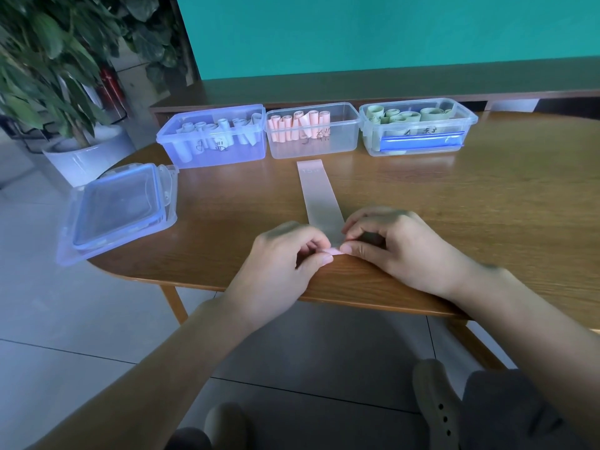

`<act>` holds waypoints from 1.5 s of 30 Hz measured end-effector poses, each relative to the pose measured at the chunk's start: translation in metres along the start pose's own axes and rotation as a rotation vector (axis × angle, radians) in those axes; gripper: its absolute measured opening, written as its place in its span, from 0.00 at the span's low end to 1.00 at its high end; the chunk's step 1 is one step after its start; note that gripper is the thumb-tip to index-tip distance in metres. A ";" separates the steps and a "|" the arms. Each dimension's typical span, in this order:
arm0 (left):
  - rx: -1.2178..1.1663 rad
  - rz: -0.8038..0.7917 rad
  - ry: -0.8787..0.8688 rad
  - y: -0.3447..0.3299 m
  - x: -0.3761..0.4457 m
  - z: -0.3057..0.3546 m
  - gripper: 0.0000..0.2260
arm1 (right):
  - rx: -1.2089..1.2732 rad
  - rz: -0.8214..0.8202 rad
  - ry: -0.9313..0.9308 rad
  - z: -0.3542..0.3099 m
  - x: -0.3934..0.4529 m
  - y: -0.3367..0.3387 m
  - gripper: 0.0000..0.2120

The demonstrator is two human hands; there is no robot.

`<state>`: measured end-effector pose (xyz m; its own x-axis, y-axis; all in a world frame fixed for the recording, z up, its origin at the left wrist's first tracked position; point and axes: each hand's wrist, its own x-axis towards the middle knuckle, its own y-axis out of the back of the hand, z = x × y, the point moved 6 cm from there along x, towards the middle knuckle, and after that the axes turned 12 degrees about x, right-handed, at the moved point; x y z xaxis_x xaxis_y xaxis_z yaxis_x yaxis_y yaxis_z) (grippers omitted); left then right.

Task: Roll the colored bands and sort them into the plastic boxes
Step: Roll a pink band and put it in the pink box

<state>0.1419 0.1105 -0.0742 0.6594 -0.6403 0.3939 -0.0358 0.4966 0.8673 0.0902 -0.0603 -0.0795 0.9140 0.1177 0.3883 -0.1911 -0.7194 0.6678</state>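
A pale pink band (319,196) lies flat on the wooden table (454,203), running from the middle box toward me. Its near end is curled into a small roll at the table's front edge. My left hand (285,258) and my right hand (396,245) both pinch that rolled end between thumb and fingers. Three clear plastic boxes stand in a row at the back: the left box (214,138) holds pale blue rolls, the middle box (313,131) holds pink rolls, and the right box (418,128) holds green rolls.
A stack of clear lids with blue seals (120,209) overhangs the table's left edge. A potted plant (65,92) stands on the floor at the left. My knees and shoes show below the table's front edge.
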 end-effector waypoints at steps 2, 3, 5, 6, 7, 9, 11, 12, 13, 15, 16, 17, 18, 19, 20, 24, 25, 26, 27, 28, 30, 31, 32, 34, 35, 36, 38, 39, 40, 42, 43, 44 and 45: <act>0.021 0.009 -0.013 0.000 0.001 0.000 0.03 | -0.021 0.011 0.018 -0.001 0.001 0.000 0.07; 0.032 0.014 -0.016 0.000 0.002 0.000 0.03 | -0.035 0.015 0.027 -0.002 0.001 -0.001 0.07; 0.041 0.025 -0.018 0.000 0.003 -0.001 0.04 | -0.066 0.025 0.045 -0.003 0.001 -0.001 0.07; 0.047 0.026 -0.016 -0.001 0.004 -0.002 0.05 | -0.079 0.032 0.050 -0.004 0.001 -0.002 0.07; 0.053 0.026 -0.014 -0.001 0.004 -0.002 0.05 | -0.083 0.038 0.053 -0.004 0.000 -0.001 0.07; 0.065 0.025 -0.009 -0.002 0.004 -0.003 0.06 | -0.062 0.042 0.051 -0.005 0.000 -0.001 0.05; 0.079 0.012 0.000 -0.004 0.004 -0.003 0.06 | -0.040 0.025 0.041 -0.004 0.000 0.000 0.06; 0.083 0.005 0.007 -0.004 0.004 -0.003 0.07 | -0.036 0.015 0.038 -0.003 0.001 0.000 0.07; 0.085 0.002 0.012 -0.004 0.005 -0.003 0.07 | -0.033 0.006 0.034 -0.002 0.002 0.000 0.08; 0.094 0.012 0.016 -0.004 0.005 -0.002 0.08 | -0.039 -0.001 0.032 -0.001 0.003 -0.001 0.08; 0.093 0.020 0.013 -0.004 0.005 -0.001 0.08 | -0.043 0.003 0.034 -0.001 0.003 -0.001 0.09; 0.083 0.029 0.009 -0.003 0.005 0.000 0.08 | -0.048 0.008 0.037 -0.001 0.004 -0.001 0.09; 0.070 0.036 0.002 -0.003 0.005 0.001 0.08 | -0.053 0.012 0.040 -0.002 0.004 -0.001 0.09; 0.062 0.035 -0.004 -0.004 0.005 0.002 0.07 | -0.055 0.014 0.044 -0.002 0.004 -0.001 0.09; 0.064 0.029 -0.007 -0.004 0.006 0.002 0.06 | -0.053 0.016 0.049 -0.002 0.005 -0.001 0.08; 0.083 0.030 -0.003 -0.006 0.012 0.001 0.03 | -0.065 0.034 0.056 0.000 0.006 0.000 0.08; 0.087 0.027 -0.002 -0.007 0.013 0.000 0.04 | -0.070 0.044 0.055 0.000 0.006 0.000 0.08; 0.095 0.019 -0.001 -0.008 0.014 -0.001 0.05 | -0.075 0.058 0.054 0.000 0.006 -0.001 0.08; 0.103 0.013 -0.002 -0.008 0.016 -0.002 0.06 | -0.076 0.071 0.056 -0.001 0.006 0.000 0.08; 0.110 0.015 -0.005 -0.009 0.017 -0.002 0.07 | -0.071 0.079 0.059 -0.001 0.006 0.000 0.08; 0.118 0.021 -0.008 -0.009 0.018 -0.003 0.08 | -0.051 0.080 0.063 -0.001 0.006 -0.001 0.05; 0.124 0.019 -0.007 -0.009 0.019 -0.004 0.08 | -0.046 0.077 0.062 0.000 0.007 -0.001 0.04; 0.131 0.019 -0.004 -0.009 0.020 -0.004 0.09 | -0.043 0.074 0.061 0.001 0.009 -0.001 0.04; 0.134 0.024 0.005 -0.009 0.022 -0.005 0.09 | -0.040 0.076 0.065 0.004 0.011 -0.002 0.04; 0.126 0.028 0.009 -0.009 0.022 -0.005 0.08 | -0.043 0.082 0.073 0.005 0.012 -0.003 0.04; 0.112 0.031 0.011 -0.008 0.022 -0.005 0.08 | -0.049 0.087 0.082 0.005 0.013 -0.003 0.04; 0.083 0.028 0.012 -0.007 0.022 -0.005 0.06 | -0.057 0.094 0.095 0.005 0.014 -0.003 0.04; 0.077 0.024 0.013 -0.007 0.023 -0.005 0.04 | -0.058 0.098 0.099 0.005 0.014 -0.003 0.05; 0.076 0.017 0.014 -0.008 0.023 -0.005 0.03 | -0.062 0.102 0.101 0.005 0.014 -0.003 0.05; 0.086 0.000 0.018 -0.010 0.024 -0.007 0.03 | -0.081 0.114 0.099 0.005 0.014 -0.003 0.05; 0.087 -0.001 0.019 -0.011 0.025 -0.008 0.03 | -0.089 0.120 0.094 0.005 0.014 -0.004 0.06; 0.080 0.005 0.018 -0.011 0.026 -0.009 0.04 | -0.088 0.125 0.088 0.005 0.013 -0.003 0.06; 0.073 0.014 0.016 -0.011 0.027 -0.009 0.04 | -0.082 0.125 0.082 0.005 0.013 -0.003 0.06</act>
<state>0.1673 0.0933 -0.0756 0.6704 -0.6240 0.4016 -0.0995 0.4608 0.8819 0.1048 -0.0599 -0.0795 0.8497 0.0886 0.5198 -0.3332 -0.6738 0.6595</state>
